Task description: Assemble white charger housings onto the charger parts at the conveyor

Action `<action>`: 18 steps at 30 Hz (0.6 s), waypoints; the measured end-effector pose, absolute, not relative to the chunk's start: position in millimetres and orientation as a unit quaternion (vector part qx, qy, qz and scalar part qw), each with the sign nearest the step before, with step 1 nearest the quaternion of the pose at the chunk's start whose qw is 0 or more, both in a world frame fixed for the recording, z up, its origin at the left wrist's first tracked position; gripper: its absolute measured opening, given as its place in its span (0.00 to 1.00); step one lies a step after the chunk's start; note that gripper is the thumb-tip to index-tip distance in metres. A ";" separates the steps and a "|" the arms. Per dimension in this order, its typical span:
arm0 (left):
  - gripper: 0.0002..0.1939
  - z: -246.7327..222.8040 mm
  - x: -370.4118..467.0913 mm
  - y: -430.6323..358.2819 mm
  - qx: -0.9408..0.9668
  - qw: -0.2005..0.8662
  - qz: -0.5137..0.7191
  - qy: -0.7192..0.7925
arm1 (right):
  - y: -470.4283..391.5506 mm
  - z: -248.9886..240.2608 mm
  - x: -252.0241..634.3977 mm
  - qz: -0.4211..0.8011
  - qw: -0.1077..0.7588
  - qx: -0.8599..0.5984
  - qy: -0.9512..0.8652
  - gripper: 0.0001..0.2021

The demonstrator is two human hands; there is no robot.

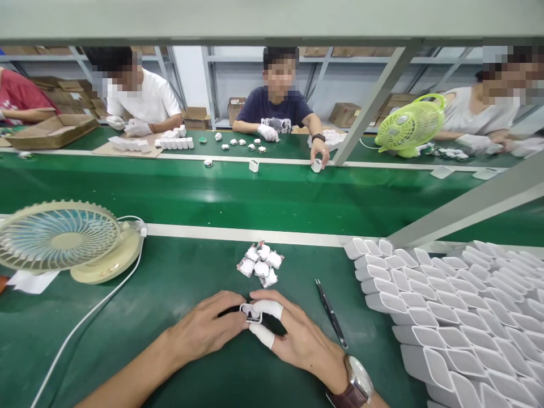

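Observation:
Between my two hands is a small white plastic housing (251, 313) with an open top and some dark parts inside. My left hand (208, 323) pinches its left side with thumb and fingers. On the other side, my right hand (293, 334), with white finger cots on thumb and forefinger, grips the housing too. Just beyond my hands lies a small pile of white parts with bits of circuitry (260, 264). Black tweezers (331, 313) rest on the green bench to the right of my right hand. What exactly sits inside the housing is too small to make out.
Rows of white empty housings (459, 317) fill the right side. A cream fan (63, 241) with a white cable stands at left. Beyond runs a green conveyor belt (204, 195) carrying a few parts; co-workers sit across it. A slanted grey post (476, 204) crosses at right.

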State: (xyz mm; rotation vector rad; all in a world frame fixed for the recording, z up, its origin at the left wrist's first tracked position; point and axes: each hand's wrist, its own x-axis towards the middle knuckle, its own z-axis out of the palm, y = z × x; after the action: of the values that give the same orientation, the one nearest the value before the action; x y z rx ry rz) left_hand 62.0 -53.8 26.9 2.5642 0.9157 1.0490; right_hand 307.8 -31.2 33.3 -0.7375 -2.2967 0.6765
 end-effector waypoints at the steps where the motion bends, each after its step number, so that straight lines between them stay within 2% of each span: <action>1: 0.05 25.4 61.7 -54.0 0.871 0.109 0.362 0.313 | -30.9 34.9 307.1 0.266 0.309 -0.285 -0.868 0.16; 18: 0.04 22.3 60.9 -54.0 0.858 0.134 0.382 0.317 | -31.4 45.4 300.6 0.231 0.287 -0.252 -0.895 0.22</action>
State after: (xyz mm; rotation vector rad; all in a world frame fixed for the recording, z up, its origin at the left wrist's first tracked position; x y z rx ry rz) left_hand 60.9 -54.0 22.3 2.4869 0.9201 1.1063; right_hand 300.6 -31.4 45.4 -0.6739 -2.3912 0.6161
